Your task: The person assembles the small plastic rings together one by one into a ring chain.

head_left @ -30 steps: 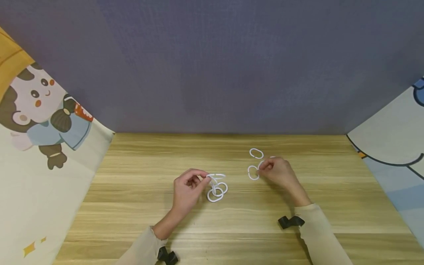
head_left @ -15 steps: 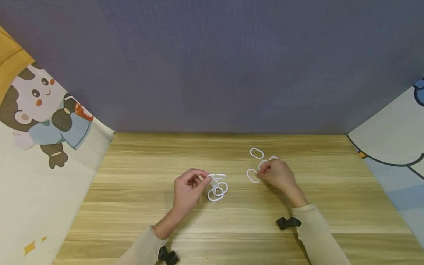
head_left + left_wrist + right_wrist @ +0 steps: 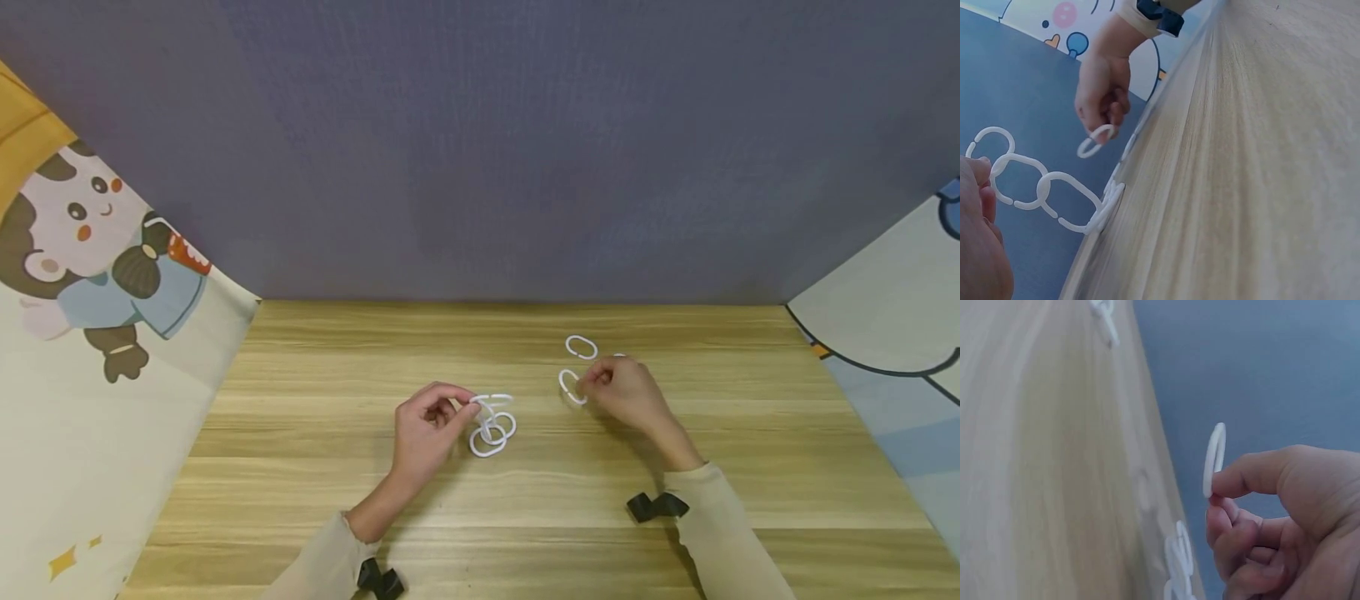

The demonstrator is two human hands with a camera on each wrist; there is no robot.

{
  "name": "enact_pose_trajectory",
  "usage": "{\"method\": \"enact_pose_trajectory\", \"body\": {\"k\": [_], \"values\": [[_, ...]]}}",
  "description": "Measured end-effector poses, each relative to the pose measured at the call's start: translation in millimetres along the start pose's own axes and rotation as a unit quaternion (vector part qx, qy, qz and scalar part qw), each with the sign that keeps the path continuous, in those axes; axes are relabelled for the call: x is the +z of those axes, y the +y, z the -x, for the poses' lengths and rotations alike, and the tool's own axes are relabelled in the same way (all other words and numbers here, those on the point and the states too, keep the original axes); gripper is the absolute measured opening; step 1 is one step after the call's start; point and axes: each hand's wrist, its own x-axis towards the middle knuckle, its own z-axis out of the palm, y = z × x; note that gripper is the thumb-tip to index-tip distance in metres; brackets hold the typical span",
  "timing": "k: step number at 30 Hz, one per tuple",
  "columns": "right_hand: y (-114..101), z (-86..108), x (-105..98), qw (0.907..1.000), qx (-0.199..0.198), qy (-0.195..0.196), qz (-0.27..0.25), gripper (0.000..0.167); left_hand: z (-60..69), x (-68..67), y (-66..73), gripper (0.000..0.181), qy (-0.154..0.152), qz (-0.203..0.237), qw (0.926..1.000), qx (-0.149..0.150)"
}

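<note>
A chain of white oval plastic links (image 3: 487, 455) hangs from my left hand (image 3: 429, 423), whose thumb and index finger pinch it near its upper end. In the left wrist view the linked chain (image 3: 1024, 157) stretches from the fingers down to the wooden table, its lower links resting there. My right hand (image 3: 628, 395) pinches a single white link (image 3: 562, 387) between thumb and fingertips, raised and apart from the chain. The right wrist view has this link (image 3: 1211, 459) nearly edge-on, above the bent other fingers.
One loose link (image 3: 567, 344) lies on the wooden table (image 3: 337, 350) beyond the right hand. Another loose link (image 3: 619, 356) is mostly covered by that hand. A grey-blue panel (image 3: 480, 167) closes off the back, with cartoon-printed panels (image 3: 142, 292) at the sides.
The link in my right hand dipped a little, then rose and turned its angle. The right hand shifted only slightly. My left hand and the chain have stayed nearly still.
</note>
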Motion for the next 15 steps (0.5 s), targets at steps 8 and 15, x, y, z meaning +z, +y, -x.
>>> {"method": "enact_pose_trajectory", "body": {"k": [8, 15], "values": [[-33, 6.6, -7, 0.9899, 0.043, -0.013, -0.134, 0.009, 1.1, -1.6, 1.1, 0.015, -0.011, 0.005, 0.9999, -0.008], [-51, 13.6, -12, 0.9604, 0.039, 0.035, -0.274, 0.023, -0.1, -2.5, 0.8, 0.013, -0.022, 0.012, 0.9996, -0.014]]}}
